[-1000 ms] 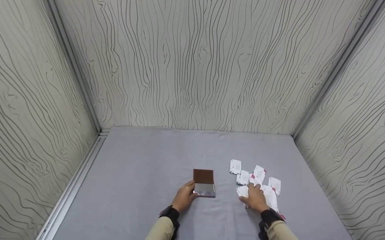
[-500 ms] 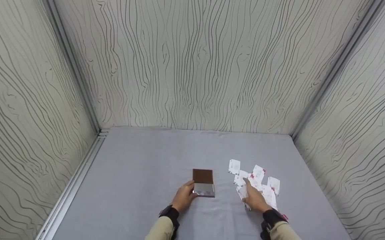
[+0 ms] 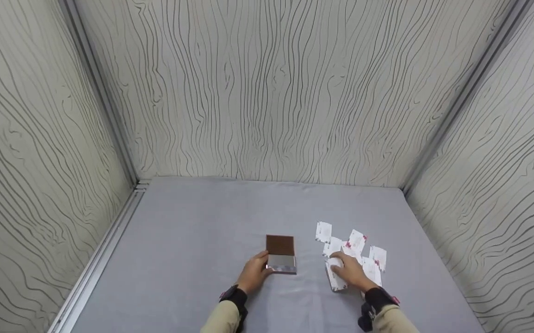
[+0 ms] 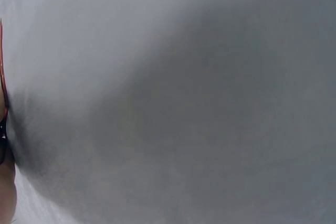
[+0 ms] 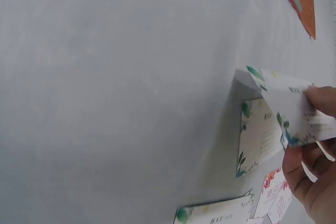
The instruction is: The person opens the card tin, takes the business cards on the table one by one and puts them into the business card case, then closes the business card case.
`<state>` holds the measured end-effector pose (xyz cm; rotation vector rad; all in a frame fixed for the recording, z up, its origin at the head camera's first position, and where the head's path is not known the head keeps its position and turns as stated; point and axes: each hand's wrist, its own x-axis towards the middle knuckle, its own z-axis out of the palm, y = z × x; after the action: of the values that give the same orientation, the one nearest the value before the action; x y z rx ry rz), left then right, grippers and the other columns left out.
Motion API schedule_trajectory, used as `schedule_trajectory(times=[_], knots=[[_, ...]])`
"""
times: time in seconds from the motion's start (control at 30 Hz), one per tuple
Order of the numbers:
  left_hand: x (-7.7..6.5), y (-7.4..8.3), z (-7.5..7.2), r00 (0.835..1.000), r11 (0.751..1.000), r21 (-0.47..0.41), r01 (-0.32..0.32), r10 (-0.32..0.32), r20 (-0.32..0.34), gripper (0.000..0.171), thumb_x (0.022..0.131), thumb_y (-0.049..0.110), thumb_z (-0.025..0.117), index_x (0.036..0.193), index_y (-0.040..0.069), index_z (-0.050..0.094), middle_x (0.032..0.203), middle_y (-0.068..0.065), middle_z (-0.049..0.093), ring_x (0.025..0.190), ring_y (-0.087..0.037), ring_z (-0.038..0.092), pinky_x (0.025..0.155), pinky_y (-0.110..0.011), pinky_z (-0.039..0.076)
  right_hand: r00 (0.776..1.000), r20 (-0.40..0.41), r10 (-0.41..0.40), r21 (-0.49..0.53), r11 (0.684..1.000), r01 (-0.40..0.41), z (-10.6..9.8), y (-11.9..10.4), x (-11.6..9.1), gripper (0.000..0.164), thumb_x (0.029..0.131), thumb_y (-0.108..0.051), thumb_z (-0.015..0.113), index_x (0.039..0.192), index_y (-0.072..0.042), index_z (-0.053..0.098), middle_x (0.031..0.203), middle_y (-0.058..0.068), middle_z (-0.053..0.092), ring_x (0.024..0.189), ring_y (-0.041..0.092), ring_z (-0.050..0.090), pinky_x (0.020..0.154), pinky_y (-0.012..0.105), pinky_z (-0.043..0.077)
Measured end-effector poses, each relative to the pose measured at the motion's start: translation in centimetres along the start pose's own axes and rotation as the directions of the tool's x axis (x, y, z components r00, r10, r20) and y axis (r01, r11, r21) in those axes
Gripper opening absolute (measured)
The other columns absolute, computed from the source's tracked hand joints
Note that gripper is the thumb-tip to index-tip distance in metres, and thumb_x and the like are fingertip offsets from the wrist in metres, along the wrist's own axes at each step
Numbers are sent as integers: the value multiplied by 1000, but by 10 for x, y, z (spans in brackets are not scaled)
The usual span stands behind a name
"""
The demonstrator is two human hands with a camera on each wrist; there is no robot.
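Observation:
My left hand (image 3: 251,274) grips the left side of a small card case (image 3: 280,245), which lies unfolded with a brown lid and a silvery lower half. The left wrist view shows only the case's reddish edge (image 4: 2,61) and a bit of a finger and thumb at its border. To the right, my right hand (image 3: 354,272) pinches a white card (image 5: 286,103) with green leaves and print in its corners, thumb on top and fingers beneath. The held card is tilted over another leaf-patterned card (image 5: 257,135) on the grey cloth.
Several white cards lie spread around the right hand, among them one with red flowers (image 3: 356,240), one at the far left (image 3: 324,231) and one at the right (image 3: 378,256). Wood-patterned panels (image 3: 271,92) enclose the grey-covered table (image 3: 202,222) at the back and both sides.
My right hand has drawn back from reaching over the cards and now pinches one of them, raised at an angle. The left hand stays on the card case.

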<state>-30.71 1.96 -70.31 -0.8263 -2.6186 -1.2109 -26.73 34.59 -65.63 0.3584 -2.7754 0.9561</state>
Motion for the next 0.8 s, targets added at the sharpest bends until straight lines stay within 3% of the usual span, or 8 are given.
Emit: schedule_trajectory(times=[0.23, 0.4, 0.53, 0.8], knots=[[0, 0, 1, 1000, 1000, -11, 14, -14, 2, 39, 88, 2, 71, 122, -15, 60, 131, -29, 57, 122, -43, 54, 104, -52, 44, 999, -34, -20, 81, 996, 22, 6, -9, 9, 16, 85, 3, 67, 102, 1, 67, 98, 15, 69, 83, 28, 61, 69, 32, 49], [-1, -1, 1, 1000, 1000, 8, 16, -16, -9, 40, 87, 3, 72, 121, -15, 61, 130, -28, 58, 121, -42, 55, 103, -50, 45, 999, -47, -26, 117, 993, 32, 13, -17, 15, 21, 84, 7, 67, 104, 3, 65, 103, 17, 67, 95, 37, 62, 82, 45, 52], [0, -4, 3, 1000, 1000, 17, 0, 0, -14, 41, 87, 4, 72, 121, -15, 61, 130, -28, 58, 121, -42, 56, 103, -50, 46, 997, -42, -57, 97, 993, 61, 17, -24, 19, 28, 84, 10, 64, 112, 6, 65, 109, 23, 65, 103, 45, 59, 91, 57, 48], [1, -5, 4, 1000, 1000, 7, 4, -4, -5, 42, 87, 4, 72, 123, -15, 60, 130, -26, 59, 122, -41, 55, 104, -49, 45, 994, -57, -90, 90, 991, 95, 29, -35, 30, 28, 82, 13, 62, 109, 4, 67, 104, 20, 65, 99, 43, 59, 89, 56, 49]])
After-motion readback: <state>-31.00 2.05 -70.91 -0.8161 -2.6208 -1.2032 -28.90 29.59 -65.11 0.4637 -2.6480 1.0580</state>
